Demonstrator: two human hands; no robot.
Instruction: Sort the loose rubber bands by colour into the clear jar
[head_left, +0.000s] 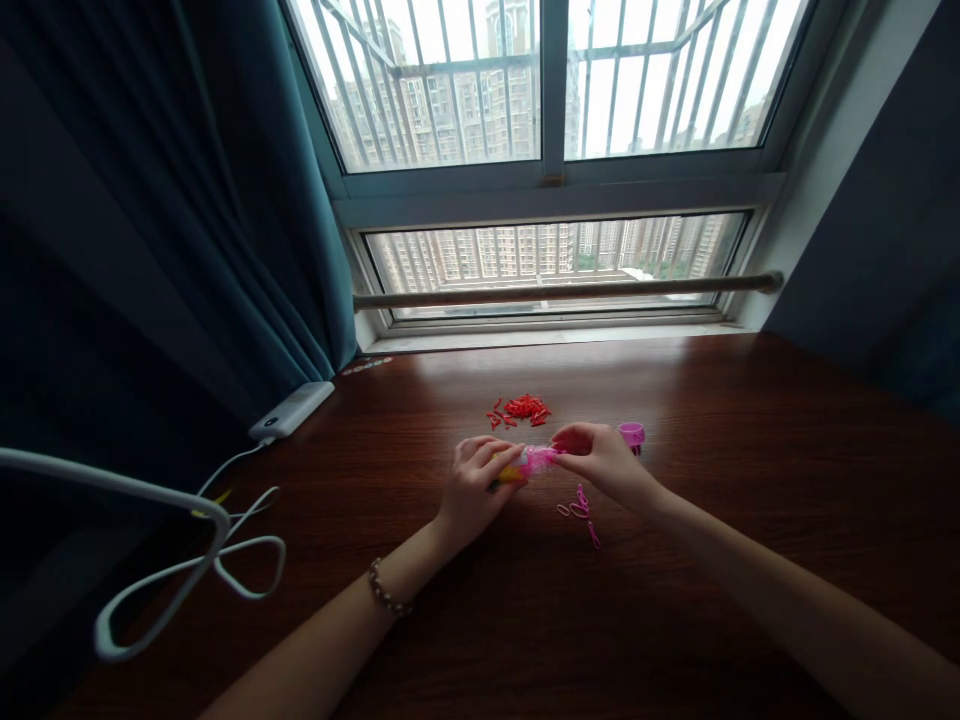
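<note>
My left hand (pixel 480 473) is wrapped round a small clear container (pixel 537 460) with yellow on it and pink contents, held on its side above the table. At its right end, my right hand (pixel 589 456) has thumb and fingers pinched together. Something pink shows at those fingertips, too small to make out. Several thin pink loops, like elastic bands (pixel 578 508), lie on the table just below the hands. Beyond the right hand stands a pink round cap-like piece (pixel 631 432), partly hidden by that hand. A loose pile of small red sticks (pixel 526 408) lies behind the container.
The dark brown wooden table (pixel 697 580) reaches the window (pixel 555 190), with a rail (pixel 570 293) across it. On the left are a white power strip or box (pixel 293 409), a looped white cable (pixel 247 545) and a blue curtain (pixel 247 200).
</note>
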